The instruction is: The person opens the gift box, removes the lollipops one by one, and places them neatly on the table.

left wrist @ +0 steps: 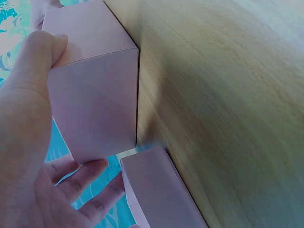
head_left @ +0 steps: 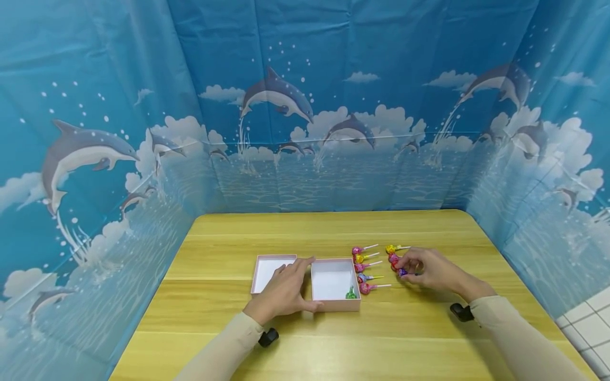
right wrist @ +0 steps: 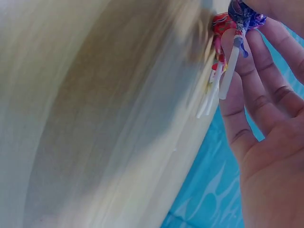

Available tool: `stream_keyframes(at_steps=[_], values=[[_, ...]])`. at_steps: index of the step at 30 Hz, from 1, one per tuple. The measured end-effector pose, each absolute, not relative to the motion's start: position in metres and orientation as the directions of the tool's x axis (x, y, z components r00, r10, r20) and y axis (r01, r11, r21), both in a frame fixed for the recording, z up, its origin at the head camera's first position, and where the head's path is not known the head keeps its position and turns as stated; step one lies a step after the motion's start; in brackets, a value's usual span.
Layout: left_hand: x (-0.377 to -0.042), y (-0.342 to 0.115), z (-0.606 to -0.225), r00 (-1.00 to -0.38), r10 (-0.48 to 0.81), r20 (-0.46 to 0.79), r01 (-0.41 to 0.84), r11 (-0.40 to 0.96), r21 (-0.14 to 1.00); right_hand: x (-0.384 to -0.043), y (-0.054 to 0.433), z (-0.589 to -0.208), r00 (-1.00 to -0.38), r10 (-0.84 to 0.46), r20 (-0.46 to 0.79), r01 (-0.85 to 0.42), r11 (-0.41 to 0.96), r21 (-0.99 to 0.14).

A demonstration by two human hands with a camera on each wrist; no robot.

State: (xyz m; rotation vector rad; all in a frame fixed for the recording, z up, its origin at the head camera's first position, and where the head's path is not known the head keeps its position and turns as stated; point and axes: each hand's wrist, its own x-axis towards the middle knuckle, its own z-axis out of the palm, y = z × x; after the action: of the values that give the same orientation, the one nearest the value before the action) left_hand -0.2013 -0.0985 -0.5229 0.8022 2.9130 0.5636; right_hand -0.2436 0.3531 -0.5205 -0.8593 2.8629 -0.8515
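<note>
My left hand [head_left: 283, 291] grips the left side of an open pink box [head_left: 337, 306], thumb at the front and fingers toward the back. Inside its white interior, a green-wrapped lollipop [head_left: 351, 293] lies in the front right corner. My right hand [head_left: 431, 270] pinches a blue-purple lollipop [right wrist: 239, 14] by its wrapped head; the white stick points away from the fingertips. Just beyond it on the table are a red lollipop [right wrist: 222, 23], a pink lollipop [head_left: 393, 257] and a yellow lollipop [head_left: 391, 248], partly covered by the hand.
Left of the box lies its shallow pink lid [head_left: 271, 270], white inside up, partly behind my left hand. Along the box's right side runs a column of several lollipops [head_left: 365, 288], sticks to the right. A dolphin-print curtain [head_left: 305, 180] hangs around the wooden table [head_left: 333, 344].
</note>
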Motion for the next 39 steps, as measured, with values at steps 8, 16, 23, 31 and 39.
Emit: stream_keyframes(at_steps=[8, 16, 23, 31, 39], values=[[-0.201, -0.098, -0.521, -0.863, 0.505, 0.029, 0.481, 0.801, 0.357, -0.246, 0.350, -0.527, -0.851, -0.516, 0.101, -0.485, 0.695, -0.531], [-0.201, -0.099, -0.521, -0.865, 0.501, 0.024, 0.474, 0.802, 0.363, -0.246, 0.351, -0.532, -0.849, -0.514, 0.126, -0.502, 0.707, -0.498], [-0.201, -0.098, -0.521, -0.864, 0.502, 0.028, 0.479, 0.805, 0.349, -0.244, 0.351, -0.531, -0.862, -0.499, 0.092, -0.463, 0.702, -0.542], [-0.200, -0.098, -0.521, -0.864, 0.503, 0.026, 0.478, 0.802, 0.359, -0.244, 0.352, -0.530, -0.869, -0.491, 0.066, -0.444, 0.712, -0.544], [-0.200, -0.098, -0.521, -0.865, 0.501, 0.022, 0.474, 0.802, 0.364, -0.244, 0.351, -0.526, -0.861, -0.498, 0.101, -0.469, 0.702, -0.536]])
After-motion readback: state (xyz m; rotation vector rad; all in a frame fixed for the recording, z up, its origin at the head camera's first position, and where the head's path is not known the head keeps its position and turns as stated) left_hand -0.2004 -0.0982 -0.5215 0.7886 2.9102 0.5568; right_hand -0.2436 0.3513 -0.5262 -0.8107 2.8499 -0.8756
